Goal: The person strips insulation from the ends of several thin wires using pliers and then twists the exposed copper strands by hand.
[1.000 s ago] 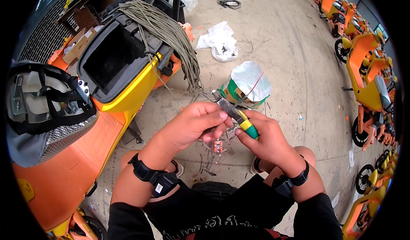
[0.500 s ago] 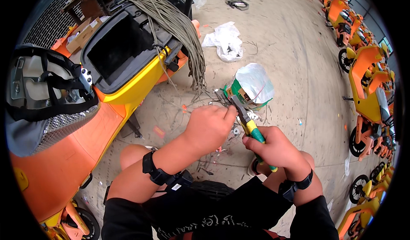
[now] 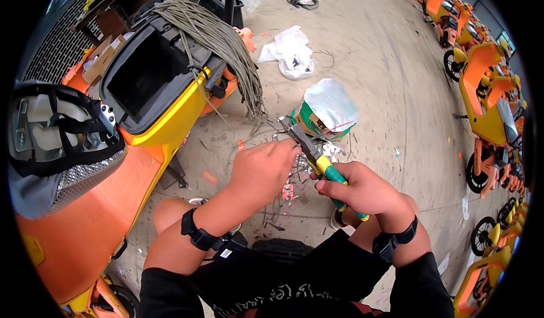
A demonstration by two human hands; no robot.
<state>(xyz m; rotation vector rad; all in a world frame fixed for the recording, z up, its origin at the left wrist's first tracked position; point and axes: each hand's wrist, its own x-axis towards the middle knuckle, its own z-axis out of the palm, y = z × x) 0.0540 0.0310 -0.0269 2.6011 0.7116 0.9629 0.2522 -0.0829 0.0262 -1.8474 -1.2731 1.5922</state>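
Observation:
My right hand (image 3: 362, 188) is closed on yellow-and-green pliers (image 3: 327, 169), whose dark jaws point up and forward. My left hand (image 3: 262, 171), back upward, has its fingers curled beside the jaws; what they hold is hidden, perhaps small. Just beyond the jaws stands a green bucket (image 3: 309, 120) topped with a pale lining. Below my hands, wire scraps, small metal parts and a small red packet (image 3: 287, 192) lie on the concrete floor (image 3: 385, 142).
At left is a yellow-orange scooter (image 3: 79, 216) with an open black box, draped cable bundle (image 3: 226, 57) and grey mesh-sided bag (image 3: 68, 148). A white plastic bag (image 3: 289, 52) lies ahead. Rows of orange scooters (image 3: 481, 114) line the right. My knees flank the work.
My left hand has turned back-up, its fingers now curled by the jaws. My right hand has shifted slightly down the pliers, whose lower handles now show. The view has shifted slightly.

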